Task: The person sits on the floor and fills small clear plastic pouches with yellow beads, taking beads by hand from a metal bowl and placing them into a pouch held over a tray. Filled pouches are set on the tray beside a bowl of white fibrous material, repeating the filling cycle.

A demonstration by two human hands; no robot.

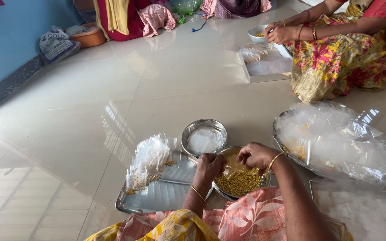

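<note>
Two hands work over a steel bowl of small golden beads [240, 178] set on a glossy cream tiled floor [90, 102]; a blue wall with a dark skirting runs far left of the bowl. Left hand [208, 167] and right hand [256, 155] each pinch a small clear pouch [229, 168] just above the beads — grip closed on its edges; pouch outline hard to make out. Left of the bowl: a steel tray [161, 196] with a row of filled pouches [150, 160]. Behind it, a smaller steel bowl [204, 136], contents unclear. Right of the bowl, crumpled clear plastic [336, 143] hides a plate. Farther off, another person's hands [280, 32] — body cut off by the frame.
</note>
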